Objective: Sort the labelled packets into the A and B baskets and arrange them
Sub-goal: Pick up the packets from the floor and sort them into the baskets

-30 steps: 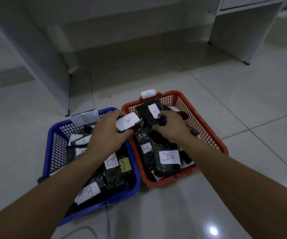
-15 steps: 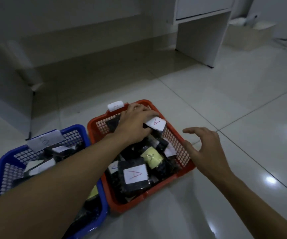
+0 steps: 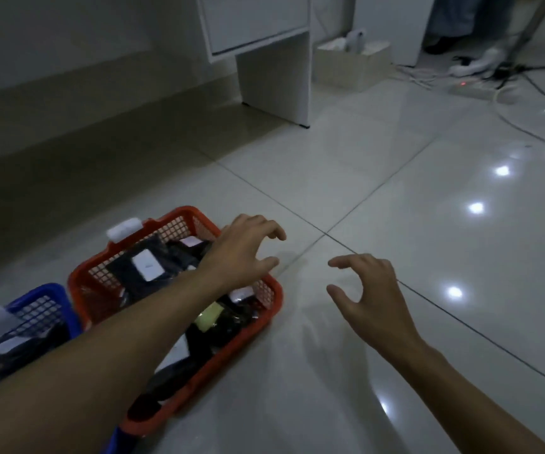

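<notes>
The red basket (image 3: pixel 97 276) stands on the floor at lower left, filled with several dark packets bearing white labels; one labelled packet (image 3: pixel 143 268) lies near its far side. A white tag (image 3: pixel 123 228) is clipped to its far rim. Left of it, the blue basket (image 3: pixel 43 298) shows only its right end, with dark packets inside. My left hand (image 3: pixel 243 255) hovers over the red basket's right rim, fingers loosely spread and holding nothing. My right hand (image 3: pixel 367 290) hangs over bare floor to the right of the basket, fingers relaxed and empty.
Glossy white floor tiles stretch to the right. A white cabinet leg (image 3: pixel 274 77) stands at the back centre. A cardboard box (image 3: pixel 351 63), a power strip (image 3: pixel 470 90) and cables lie at the back right.
My left hand has let go of the A packet and drawn rightward to the red basket's edge. The view has swung right, so the blue basket is mostly out of frame.
</notes>
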A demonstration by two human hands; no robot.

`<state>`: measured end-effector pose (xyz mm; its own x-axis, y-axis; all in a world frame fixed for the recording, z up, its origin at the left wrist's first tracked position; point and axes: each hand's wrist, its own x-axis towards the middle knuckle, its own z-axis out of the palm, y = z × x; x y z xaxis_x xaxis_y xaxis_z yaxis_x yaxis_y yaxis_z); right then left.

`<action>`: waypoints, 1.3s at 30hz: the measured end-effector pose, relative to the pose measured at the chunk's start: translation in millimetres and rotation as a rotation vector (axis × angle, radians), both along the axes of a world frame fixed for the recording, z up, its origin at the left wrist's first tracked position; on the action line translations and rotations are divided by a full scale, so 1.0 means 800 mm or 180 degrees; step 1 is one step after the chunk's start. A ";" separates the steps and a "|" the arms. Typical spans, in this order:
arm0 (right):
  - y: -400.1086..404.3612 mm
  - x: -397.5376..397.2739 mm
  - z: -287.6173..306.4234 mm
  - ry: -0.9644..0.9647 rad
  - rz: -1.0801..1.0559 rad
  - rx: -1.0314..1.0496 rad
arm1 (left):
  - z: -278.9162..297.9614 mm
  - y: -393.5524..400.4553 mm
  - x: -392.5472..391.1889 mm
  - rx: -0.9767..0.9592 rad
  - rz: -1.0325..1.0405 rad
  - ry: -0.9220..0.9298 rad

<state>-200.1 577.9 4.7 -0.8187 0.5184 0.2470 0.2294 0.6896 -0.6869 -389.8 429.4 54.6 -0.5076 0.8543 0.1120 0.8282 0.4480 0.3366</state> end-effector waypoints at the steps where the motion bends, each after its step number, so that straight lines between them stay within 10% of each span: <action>1: 0.011 0.016 -0.001 0.0023 -0.0109 0.0001 | -0.003 0.021 0.017 0.0048 -0.0172 0.0011; 20: 0.127 0.651 0.007 -0.0334 -0.3705 -0.0145 | -0.032 0.380 0.608 -0.0041 -0.2974 -0.0806; 39: 0.203 0.792 -0.089 -0.0307 -0.4253 -0.0615 | -0.141 0.606 0.839 -0.1067 -0.3596 0.0256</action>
<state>433.5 740.3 -66.6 0.3243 0.9446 0.0510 0.6953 -0.2014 -0.6899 281.4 914.3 -58.0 0.5535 0.8069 -0.2062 0.8248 -0.4967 0.2703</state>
